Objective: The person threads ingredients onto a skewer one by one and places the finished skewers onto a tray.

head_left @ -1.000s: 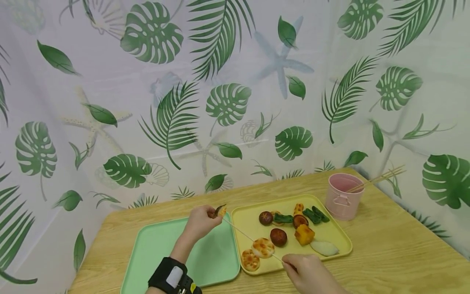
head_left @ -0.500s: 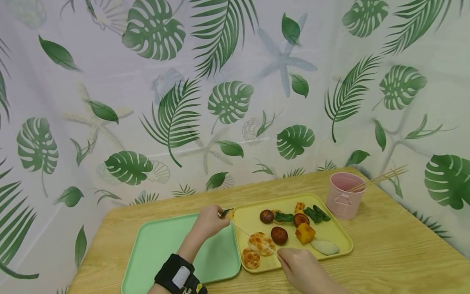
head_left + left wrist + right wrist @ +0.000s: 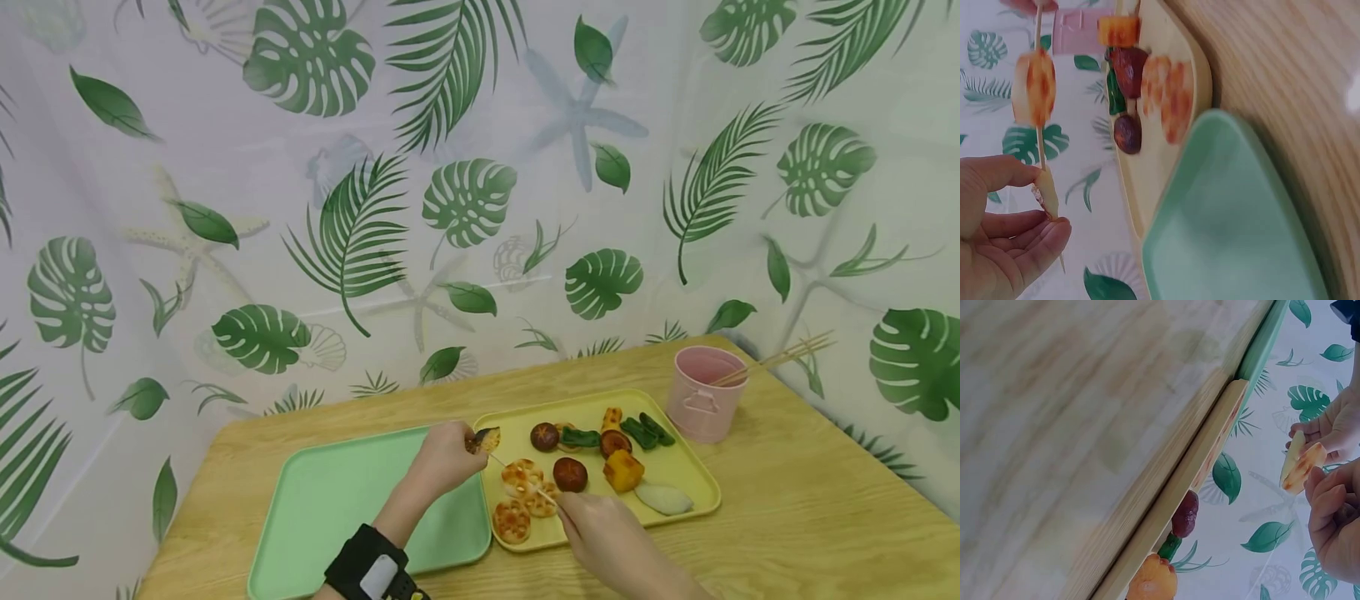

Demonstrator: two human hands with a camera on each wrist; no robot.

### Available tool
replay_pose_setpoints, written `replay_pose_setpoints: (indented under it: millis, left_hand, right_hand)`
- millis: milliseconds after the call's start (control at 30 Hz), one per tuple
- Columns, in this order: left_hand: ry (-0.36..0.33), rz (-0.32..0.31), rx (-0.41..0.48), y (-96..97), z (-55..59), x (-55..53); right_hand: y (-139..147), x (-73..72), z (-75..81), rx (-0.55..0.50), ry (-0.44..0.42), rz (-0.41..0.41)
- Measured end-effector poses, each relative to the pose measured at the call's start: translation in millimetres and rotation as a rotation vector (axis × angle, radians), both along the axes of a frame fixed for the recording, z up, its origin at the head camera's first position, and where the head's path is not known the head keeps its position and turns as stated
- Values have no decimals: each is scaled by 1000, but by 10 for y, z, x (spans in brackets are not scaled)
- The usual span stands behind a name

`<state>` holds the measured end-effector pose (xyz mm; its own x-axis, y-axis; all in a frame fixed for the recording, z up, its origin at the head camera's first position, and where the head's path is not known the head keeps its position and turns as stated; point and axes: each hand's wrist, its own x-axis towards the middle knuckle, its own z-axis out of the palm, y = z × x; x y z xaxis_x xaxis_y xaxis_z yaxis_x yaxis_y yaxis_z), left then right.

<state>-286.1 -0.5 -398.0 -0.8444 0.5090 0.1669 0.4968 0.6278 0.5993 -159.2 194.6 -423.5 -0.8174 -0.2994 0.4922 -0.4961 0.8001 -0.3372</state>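
Note:
My left hand (image 3: 444, 460) pinches a wedge-like slice (image 3: 489, 439) with dark rind and yellow flesh, perhaps pumpkin, between thumb and fingers. A thin wooden skewer (image 3: 1040, 147) passes through it, and the pointed tip shows beyond the fingers in the left wrist view. Farther along sits a round, browned, pale slice (image 3: 1034, 87), threaded on the same skewer. My right hand (image 3: 603, 533) grips the skewer's other end, fingers curled, as the right wrist view shows. Both slices are held above the yellow tray (image 3: 705, 483), near its left side.
Mushrooms (image 3: 570, 475), green pepper pieces (image 3: 580, 438), a yellow chunk (image 3: 622, 472), a pale slice (image 3: 663, 499) and browned round slices (image 3: 512, 522) lie on the yellow tray. A green tray (image 3: 337, 517) adjoins it at left. Behind right stands a pink bucket (image 3: 701, 412) with skewers (image 3: 787, 354).
My left hand has moved right with the dark-rinded slice, closer to the right hand. The browned slice on the skewer has shifted slightly up and left. The right hand has moved slightly up and left.

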Motion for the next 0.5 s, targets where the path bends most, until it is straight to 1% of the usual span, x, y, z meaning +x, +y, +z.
replay_pose_setpoints:
  millis: [100,200,367,500]
  left_hand:
    - [14,-15,2,73,23,76]
    - [25,-14,-14,127,37,121]
    - [29,-10,-35,175,33,138]
    - [23,-24,-40,215,10,134]
  right_hand:
    - [-18,-14,13,-2,2,-43]
    - [-23,-28,20,-4,-3,-74]
    - [0,-36,13,-17,2,-93]
    - [33,-26,-8,-37,-8,-115]
